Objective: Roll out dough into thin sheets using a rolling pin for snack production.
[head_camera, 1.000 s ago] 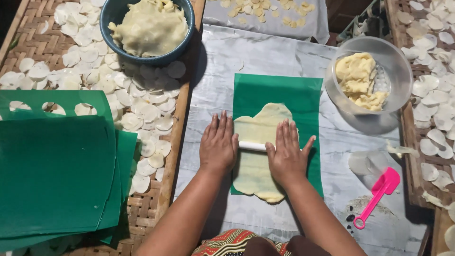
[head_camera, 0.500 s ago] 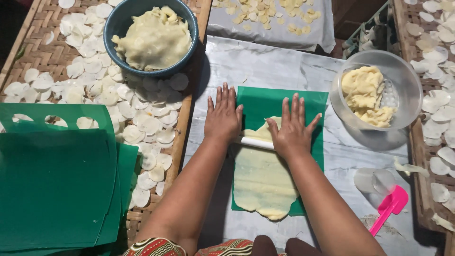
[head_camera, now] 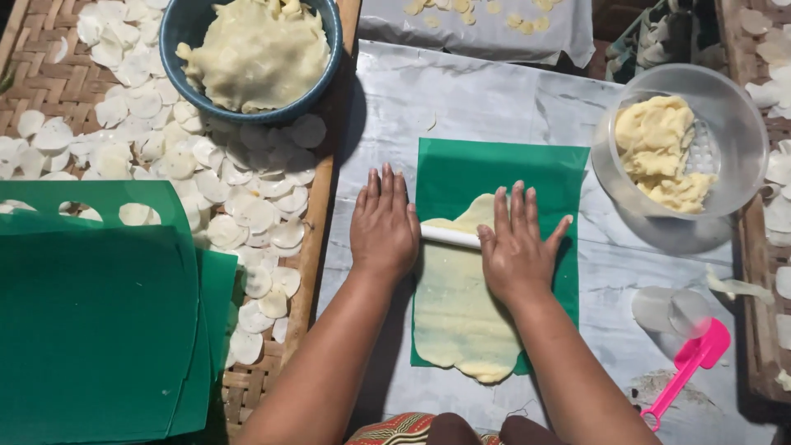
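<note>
Left hand [head_camera: 383, 227] and right hand [head_camera: 517, 247] flat, fingers spread — palms pressing white rolling pin [head_camera: 450, 236], over yellow dough sheet [head_camera: 458, 309]

Two bowls: blue bowl [head_camera: 185, 33], clear bowl [head_camera: 733, 124]. One rolling pin [head_camera: 450, 236], one pink scraper [head_camera: 684, 367], one dough sheet [head_camera: 461, 305], two hands: left hand [head_camera: 383, 227], right hand [head_camera: 515, 247].

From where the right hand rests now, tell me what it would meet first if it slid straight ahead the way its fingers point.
The right hand lies flat on the white rolling pin, fingers pointing away from the person. Straight ahead it would first cross the unrolled top of the dough sheet, then bare green plastic sheet. The clear bowl sits off to the right, likely missed.
</note>
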